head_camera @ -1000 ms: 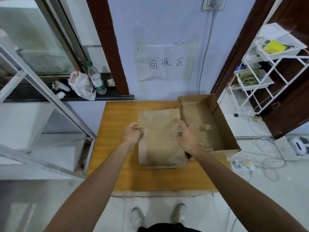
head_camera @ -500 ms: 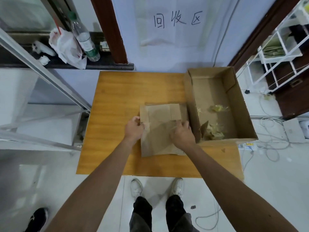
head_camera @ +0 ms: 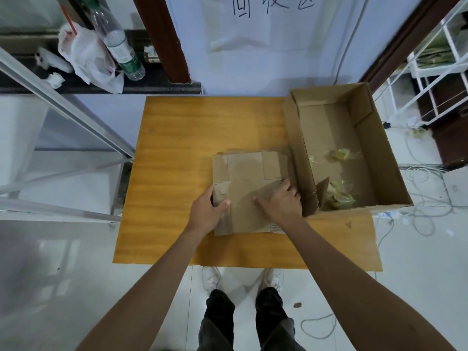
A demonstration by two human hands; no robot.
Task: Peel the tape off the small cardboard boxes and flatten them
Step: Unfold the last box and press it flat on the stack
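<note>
A flattened small cardboard box (head_camera: 249,178) lies on a stack of flattened cardboard in the middle of the wooden table (head_camera: 177,138). My left hand (head_camera: 206,211) grips the stack's left edge, thumb on top. On the box's right side my right hand (head_camera: 279,202) presses down with spread fingers. Crumpled balls of peeled tape (head_camera: 340,154) lie inside the large open cardboard box (head_camera: 297,148) just to the right.
The large box overhangs the table's right side. A ledge at the back left holds a plastic bottle (head_camera: 119,44) and a white bag (head_camera: 86,55). A white wire rack (head_camera: 435,62) and cables (head_camera: 417,214) are at the right. My feet stand at the table's front edge.
The view has tilted down and closer. The flattened cardboard has come nearer the table's front, and both hands stay on its two sides.
</note>
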